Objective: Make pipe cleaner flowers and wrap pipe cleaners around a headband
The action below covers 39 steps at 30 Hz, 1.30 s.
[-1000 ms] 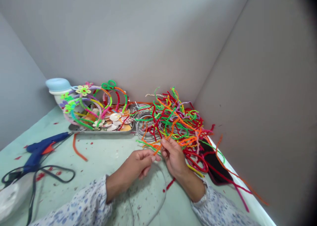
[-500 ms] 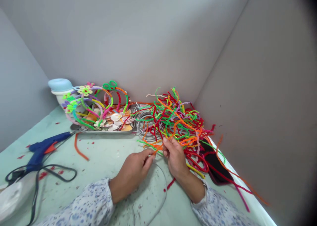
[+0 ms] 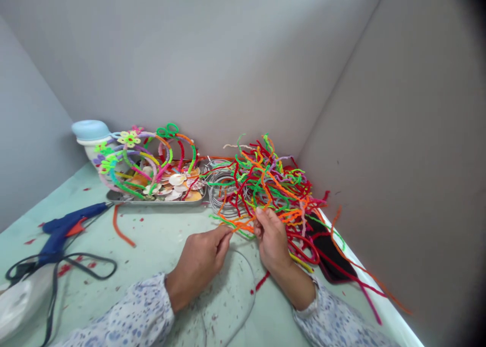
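Plainly, left hand (image 3: 199,258) and right hand (image 3: 272,240) — fingertips pinched on orange fuzzy strand (image 3: 239,226) (tangled heap (image 3: 275,182) just beyond).

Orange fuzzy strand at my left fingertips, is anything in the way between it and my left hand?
Nothing visible: the left hand pinches the orange fuzzy strand directly. The tangled pile of strands lies beyond the hand, not in between.

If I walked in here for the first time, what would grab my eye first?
Probably the tangled heap of colorful fuzzy strands right of center, with the left hand and right hand in front, an orange strand between their fingertips. Next, the flower-trimmed hoops at the shell-filled tray on the left, then the blue glue gun nearer the viewer.
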{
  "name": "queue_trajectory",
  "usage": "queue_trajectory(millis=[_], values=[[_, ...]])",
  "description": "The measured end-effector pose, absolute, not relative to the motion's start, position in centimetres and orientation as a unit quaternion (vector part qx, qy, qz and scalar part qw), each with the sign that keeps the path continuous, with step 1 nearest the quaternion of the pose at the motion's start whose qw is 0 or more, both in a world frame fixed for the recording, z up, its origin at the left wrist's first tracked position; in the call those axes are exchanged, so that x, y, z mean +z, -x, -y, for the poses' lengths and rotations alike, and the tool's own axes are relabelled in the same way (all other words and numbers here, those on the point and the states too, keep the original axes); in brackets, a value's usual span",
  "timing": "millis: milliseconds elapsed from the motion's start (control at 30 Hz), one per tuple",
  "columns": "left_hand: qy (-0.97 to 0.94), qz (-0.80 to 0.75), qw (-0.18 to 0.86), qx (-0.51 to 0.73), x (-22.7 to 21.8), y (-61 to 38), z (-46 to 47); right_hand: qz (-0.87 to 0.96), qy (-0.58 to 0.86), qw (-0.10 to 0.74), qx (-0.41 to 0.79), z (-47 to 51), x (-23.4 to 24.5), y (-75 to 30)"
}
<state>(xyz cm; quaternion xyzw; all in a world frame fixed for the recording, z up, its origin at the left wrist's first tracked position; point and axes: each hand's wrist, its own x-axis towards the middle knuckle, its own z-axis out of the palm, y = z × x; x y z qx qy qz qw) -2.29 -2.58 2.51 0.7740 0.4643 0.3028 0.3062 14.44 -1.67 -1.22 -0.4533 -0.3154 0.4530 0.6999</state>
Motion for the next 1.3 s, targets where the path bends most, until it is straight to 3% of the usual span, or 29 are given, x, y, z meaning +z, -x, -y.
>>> queue_trajectory(millis=[167,433,700,1300], values=[[-0.762,-0.465,0.331,0.307,2.4,2.2,2.6,0.302,0.439,0.705,0.469,1.5,-1.0,-14.5],[-0.626,-0.437,0.584,0.276,2.6,1.7,1.8,0.318,0.328,0.664,0.592,1.7,0.0,-14.7],[-0.542,-0.389,0.708,0.232,3.5,2.1,1.8,0.347,0.343,0.632,0.602,1.9,0.2,-14.8],[-0.574,-0.424,0.669,0.207,2.6,1.9,1.7,0.418,0.418,0.657,0.467,2.2,-0.4,-14.9]])
